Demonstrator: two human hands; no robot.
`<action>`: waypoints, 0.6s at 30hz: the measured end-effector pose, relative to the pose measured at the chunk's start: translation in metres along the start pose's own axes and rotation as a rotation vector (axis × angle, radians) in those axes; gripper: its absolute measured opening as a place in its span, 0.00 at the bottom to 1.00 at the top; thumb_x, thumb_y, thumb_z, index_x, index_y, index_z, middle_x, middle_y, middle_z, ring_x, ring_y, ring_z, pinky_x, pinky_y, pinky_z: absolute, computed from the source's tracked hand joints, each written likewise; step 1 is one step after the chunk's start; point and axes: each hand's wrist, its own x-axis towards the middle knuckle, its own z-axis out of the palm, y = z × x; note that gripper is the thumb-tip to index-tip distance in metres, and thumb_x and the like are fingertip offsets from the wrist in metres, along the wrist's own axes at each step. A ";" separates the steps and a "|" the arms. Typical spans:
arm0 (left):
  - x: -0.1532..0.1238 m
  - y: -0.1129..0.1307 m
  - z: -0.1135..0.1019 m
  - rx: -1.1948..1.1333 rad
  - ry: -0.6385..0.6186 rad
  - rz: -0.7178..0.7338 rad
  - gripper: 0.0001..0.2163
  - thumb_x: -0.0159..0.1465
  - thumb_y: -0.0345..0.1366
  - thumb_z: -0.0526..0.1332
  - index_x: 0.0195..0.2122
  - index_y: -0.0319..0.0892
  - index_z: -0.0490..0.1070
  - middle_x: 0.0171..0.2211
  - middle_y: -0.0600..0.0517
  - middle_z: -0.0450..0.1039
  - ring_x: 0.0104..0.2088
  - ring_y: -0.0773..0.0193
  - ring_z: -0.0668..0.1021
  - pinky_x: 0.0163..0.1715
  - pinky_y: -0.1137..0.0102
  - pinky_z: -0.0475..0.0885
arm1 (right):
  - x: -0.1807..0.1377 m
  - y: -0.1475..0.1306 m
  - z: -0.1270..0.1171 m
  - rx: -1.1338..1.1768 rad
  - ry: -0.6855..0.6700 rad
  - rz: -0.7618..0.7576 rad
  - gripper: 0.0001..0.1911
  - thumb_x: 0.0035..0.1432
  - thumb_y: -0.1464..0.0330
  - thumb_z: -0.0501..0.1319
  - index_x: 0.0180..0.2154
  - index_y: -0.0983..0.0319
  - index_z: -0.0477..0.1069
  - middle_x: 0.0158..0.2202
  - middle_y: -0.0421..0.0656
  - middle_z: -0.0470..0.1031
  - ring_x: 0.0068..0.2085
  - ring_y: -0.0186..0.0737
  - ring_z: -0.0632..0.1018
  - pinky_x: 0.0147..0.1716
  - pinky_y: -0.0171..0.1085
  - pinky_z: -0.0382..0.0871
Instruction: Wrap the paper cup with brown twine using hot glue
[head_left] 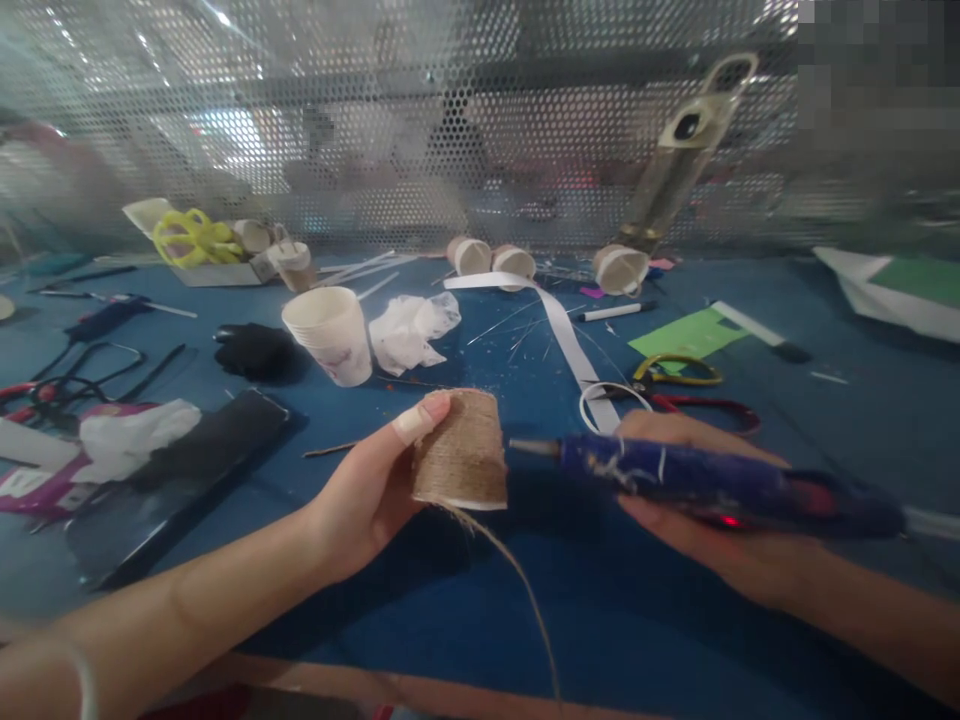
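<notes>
My left hand (371, 490) grips a paper cup wrapped in jute twine (463, 448), held upside down above the blue table. A loose end of twine (517, 580) trails from the cup's rim toward the table's near edge. My right hand (697, 500) is closed round a blue hot glue gun (712, 480), lying sideways. Its metal nozzle (534, 447) points left, just short of the cup's right side.
A stack of plain paper cups (332, 332) and crumpled white plastic (411, 330) lie behind. Scissors (679, 378), white ribbon (559, 325), a pen (616, 311), green paper (686, 335), yellow scissors (193, 238) and a black phone (217, 440) lie about. A perforated metal screen (450, 120) closes the back.
</notes>
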 end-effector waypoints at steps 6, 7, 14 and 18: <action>-0.001 -0.001 0.003 0.059 0.027 0.037 0.19 0.70 0.48 0.67 0.55 0.39 0.81 0.47 0.42 0.86 0.43 0.49 0.86 0.44 0.58 0.82 | -0.004 -0.003 0.002 0.078 -0.205 -0.119 0.09 0.64 0.72 0.64 0.36 0.53 0.65 0.31 0.34 0.72 0.27 0.35 0.73 0.24 0.38 0.65; -0.002 0.000 0.003 0.068 0.034 0.042 0.19 0.70 0.47 0.66 0.55 0.39 0.81 0.47 0.42 0.86 0.42 0.48 0.86 0.43 0.57 0.82 | -0.005 -0.003 0.001 0.038 -0.223 -0.110 0.10 0.65 0.72 0.63 0.36 0.53 0.64 0.31 0.33 0.71 0.27 0.34 0.73 0.25 0.37 0.65; -0.001 0.000 -0.001 0.062 0.036 0.063 0.20 0.68 0.49 0.69 0.54 0.42 0.82 0.47 0.45 0.87 0.43 0.50 0.87 0.45 0.59 0.82 | -0.008 -0.003 0.001 -0.066 -0.202 -0.115 0.10 0.67 0.68 0.60 0.35 0.53 0.60 0.30 0.31 0.68 0.25 0.33 0.70 0.24 0.38 0.63; -0.001 0.000 -0.001 0.069 0.042 0.073 0.19 0.69 0.49 0.69 0.54 0.43 0.82 0.45 0.46 0.87 0.42 0.51 0.87 0.44 0.61 0.82 | -0.006 -0.006 0.000 -0.103 -0.199 -0.127 0.10 0.69 0.68 0.60 0.36 0.53 0.59 0.30 0.31 0.68 0.26 0.32 0.71 0.26 0.38 0.65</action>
